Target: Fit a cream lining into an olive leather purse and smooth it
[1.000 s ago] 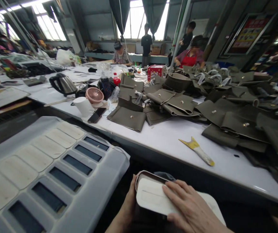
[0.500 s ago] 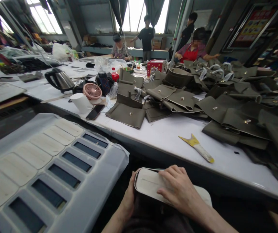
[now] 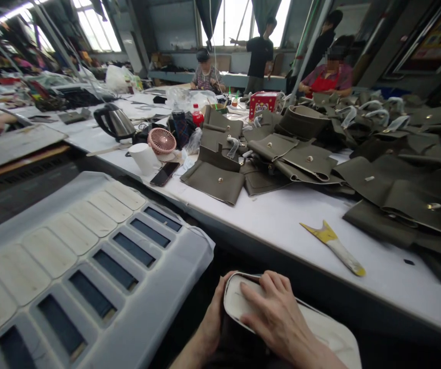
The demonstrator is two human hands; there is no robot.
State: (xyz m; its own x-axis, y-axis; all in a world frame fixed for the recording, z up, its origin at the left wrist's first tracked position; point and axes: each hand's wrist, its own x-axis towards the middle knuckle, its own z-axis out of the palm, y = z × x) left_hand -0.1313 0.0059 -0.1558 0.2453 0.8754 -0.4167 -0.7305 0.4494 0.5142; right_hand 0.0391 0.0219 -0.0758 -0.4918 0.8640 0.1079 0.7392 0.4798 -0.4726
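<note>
Low in the view, below the bench's [image 3: 282, 220] near edge: a white oblong panel [image 3: 239, 302] with a dark rim, lying on a dark piece in the lap. Right hand [image 3: 278, 318] pressed flat on top of the panel, fingers spread and reaching toward its rounded left end, not clenched. Left hand [image 3: 215, 320] cupped against the panel's left edge, bracing it from the side, mostly hidden behind the panel; grip underneath not clear.

Just left of both hands, a grey moulded tray [image 3: 89, 266] with two rows of oblong recesses, the farther row filled with pale panels, the nearer row showing dark pockets. Ahead and to the right of the right hand, on the bench, a yellow-tipped scraper [image 3: 336, 246] lying flat, well apart from the hands. Farther ahead, olive-grey bag flaps [image 3: 215, 179] with metal snaps, heaped across the bench and spreading off to the right. Ahead and left of the left hand, a black phone [image 3: 164, 174], a white cup [image 3: 143, 158], a pink fan [image 3: 161, 141] and a steel kettle [image 3: 115, 122], close together. Other people far beyond, at the bench's far end.
</note>
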